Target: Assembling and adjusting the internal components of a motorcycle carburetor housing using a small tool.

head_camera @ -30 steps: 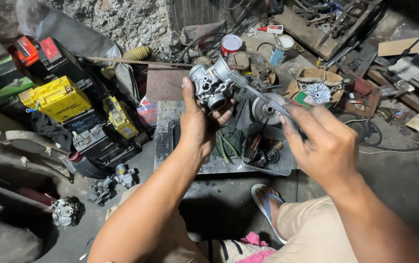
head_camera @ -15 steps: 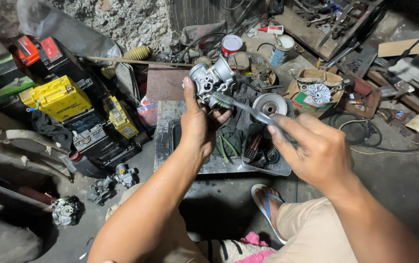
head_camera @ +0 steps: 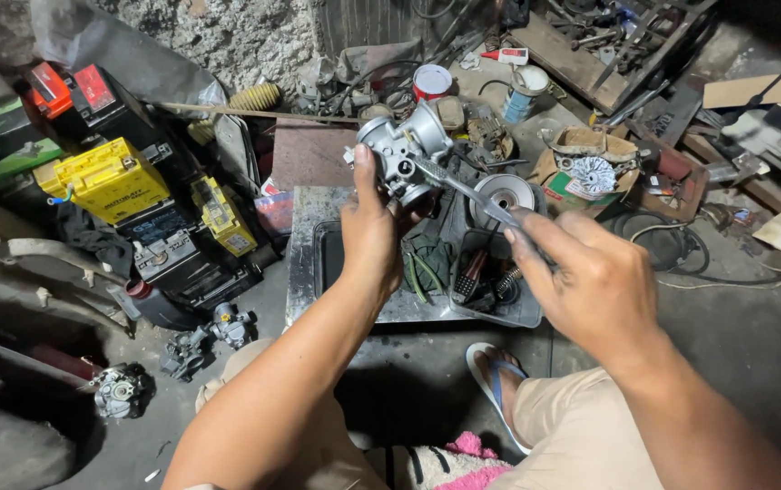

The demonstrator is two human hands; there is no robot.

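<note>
My left hand (head_camera: 370, 234) grips a silver metal carburettor (head_camera: 404, 148) and holds it up above a metal tray (head_camera: 304, 263). A thin metal tool (head_camera: 463, 189) runs from the carburettor's side down to my right hand (head_camera: 585, 286), whose fingers pinch its handle end. The tool's tip touches the carburettor body. Both forearms reach forward from the bottom of the view.
In the tray lie green wires, a brush and springs (head_camera: 472, 277). Yellow batteries (head_camera: 104, 181) and dark boxes stand at the left. Two more carburettors (head_camera: 213, 331) lie on the floor. A red-and-white can (head_camera: 431, 82), a round metal disc (head_camera: 504, 192) and scrap parts crowd the back. My sandalled foot (head_camera: 495, 381) rests below.
The carburettor has been turned slightly in my left hand, and my right hand has shifted the tool a little lower against it.
</note>
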